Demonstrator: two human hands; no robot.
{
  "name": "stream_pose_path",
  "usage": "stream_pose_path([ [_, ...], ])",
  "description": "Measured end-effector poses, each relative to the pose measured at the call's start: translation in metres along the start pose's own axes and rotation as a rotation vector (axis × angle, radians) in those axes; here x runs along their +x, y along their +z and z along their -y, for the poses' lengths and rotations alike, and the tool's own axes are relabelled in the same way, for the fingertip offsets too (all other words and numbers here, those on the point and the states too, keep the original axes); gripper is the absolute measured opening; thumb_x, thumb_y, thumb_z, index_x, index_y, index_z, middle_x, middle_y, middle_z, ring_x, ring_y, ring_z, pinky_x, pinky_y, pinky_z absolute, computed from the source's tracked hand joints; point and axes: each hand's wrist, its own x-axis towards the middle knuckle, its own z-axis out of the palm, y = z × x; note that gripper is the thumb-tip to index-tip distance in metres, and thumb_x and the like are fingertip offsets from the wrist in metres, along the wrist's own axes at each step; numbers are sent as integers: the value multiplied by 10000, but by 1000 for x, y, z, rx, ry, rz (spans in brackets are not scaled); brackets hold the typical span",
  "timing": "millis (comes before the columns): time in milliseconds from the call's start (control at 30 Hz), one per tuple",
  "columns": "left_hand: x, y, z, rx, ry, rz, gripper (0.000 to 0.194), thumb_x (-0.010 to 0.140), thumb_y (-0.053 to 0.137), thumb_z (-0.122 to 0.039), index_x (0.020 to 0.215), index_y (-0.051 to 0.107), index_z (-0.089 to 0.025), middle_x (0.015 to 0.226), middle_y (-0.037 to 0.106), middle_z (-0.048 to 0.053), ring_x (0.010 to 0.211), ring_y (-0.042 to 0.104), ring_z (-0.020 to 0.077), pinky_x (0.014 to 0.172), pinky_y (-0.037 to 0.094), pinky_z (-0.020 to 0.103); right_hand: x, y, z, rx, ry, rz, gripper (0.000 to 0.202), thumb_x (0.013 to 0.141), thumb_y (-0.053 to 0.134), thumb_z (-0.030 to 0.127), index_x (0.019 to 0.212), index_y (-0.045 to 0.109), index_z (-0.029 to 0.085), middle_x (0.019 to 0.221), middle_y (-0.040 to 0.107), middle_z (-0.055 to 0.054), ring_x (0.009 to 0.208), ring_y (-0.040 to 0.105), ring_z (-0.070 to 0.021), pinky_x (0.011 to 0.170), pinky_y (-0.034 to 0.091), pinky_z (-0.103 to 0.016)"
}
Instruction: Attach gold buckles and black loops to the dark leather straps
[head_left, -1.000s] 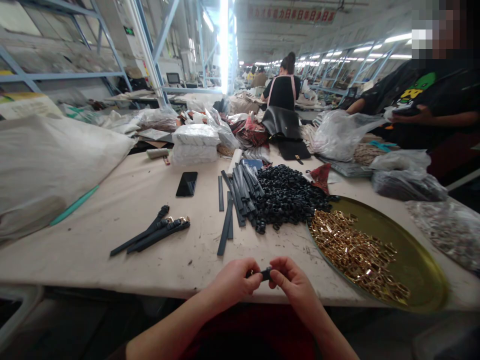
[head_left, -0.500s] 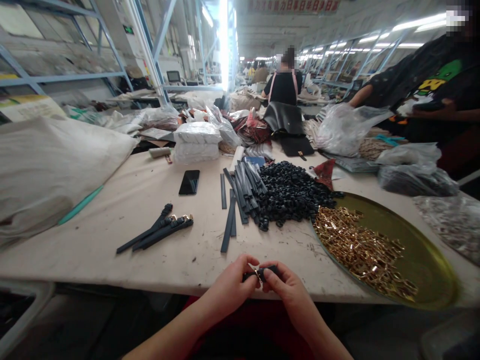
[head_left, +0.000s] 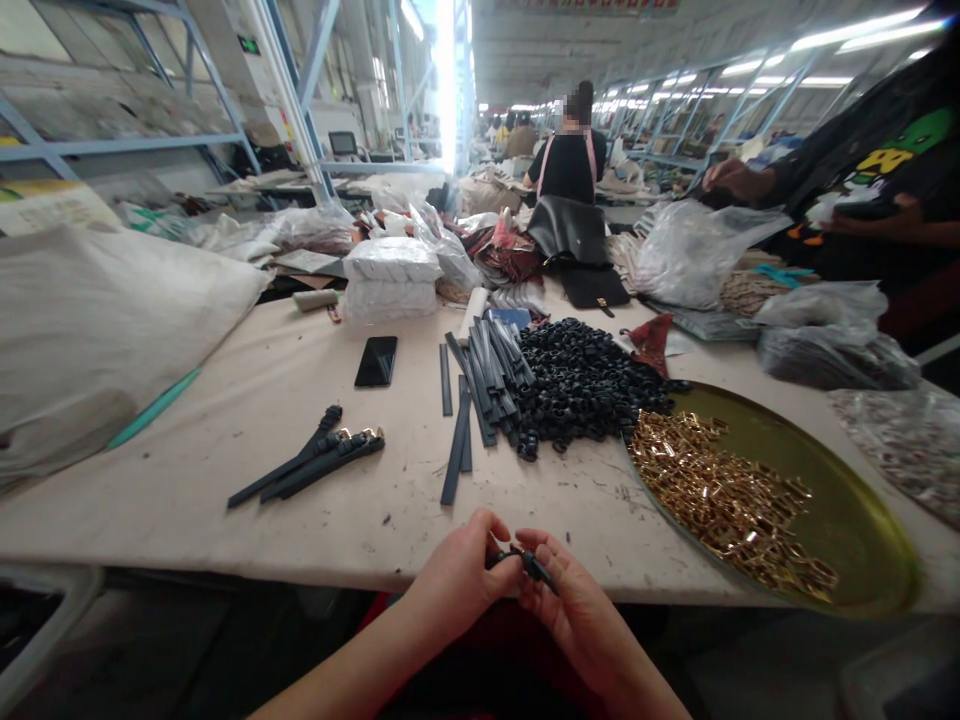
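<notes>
At the table's front edge my left hand (head_left: 476,562) is closed, pinching a black strap (head_left: 538,570) that has a bit of gold metal on it. My right hand (head_left: 566,590) grips the strap's other end between thumb and fingers. Most of the strap is hidden by my fingers. Beyond my hands lie flat black strips (head_left: 487,375) in a loose bundle. Against them rests a heap of small black loops (head_left: 585,385). Gold buckles (head_left: 727,500) fill part of a round brass-coloured tray (head_left: 862,520) on the right. Several straps with buckles (head_left: 322,465) lie to the left.
A phone (head_left: 376,362) lies on the table. White cloth (head_left: 97,330) covers the left side. Plastic-wrapped packs (head_left: 394,275), a black leather piece (head_left: 574,235) and plastic bags (head_left: 690,255) line the back. A person in a dark shirt (head_left: 870,180) stands at the right.
My right thumb has shifted and its fingers have opened out slightly, with the strap's end now tilting down to the right. The standing person's hand has lifted off the plastic bag.
</notes>
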Motion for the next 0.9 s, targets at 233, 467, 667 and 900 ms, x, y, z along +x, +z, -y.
stream_pose_path([
  [233, -1, 0, 4, 52, 0, -29, 197, 718, 531, -367, 781, 524, -180, 708, 589, -14, 653, 513, 136, 549, 330, 219, -3, 2, 0, -78, 84, 30, 224, 718, 628, 385, 777, 574, 176, 701, 530, 4, 619, 465, -101, 577, 384, -211],
  [467, -11, -2, 0, -174, 51, 22, 160, 716, 547, -310, 770, 544, -159, 706, 584, -23, 659, 507, 117, 584, 362, 211, 0, 15, 6, -247, -125, -91, 297, 730, 568, 462, 669, 477, 186, 623, 475, 24, 584, 432, -112, 578, 383, -239],
  [667, -16, -6, -2, -406, 15, 120, 116, 708, 519, -193, 810, 523, -137, 666, 541, -37, 600, 476, 89, 554, 371, 199, 6, 8, 7, -705, -382, -358, 304, 682, 609, 462, 712, 431, 218, 558, 432, 60, 503, 418, -110, 481, 352, -225],
  [900, -18, -9, 3, -553, -38, 319, 265, 709, 563, -254, 933, 487, -132, 735, 583, 6, 650, 546, 114, 578, 387, 220, -6, -2, 10, -592, -53, 27, 278, 752, 548, 448, 717, 421, 203, 467, 421, 95, 371, 320, -48, 371, 200, -174],
])
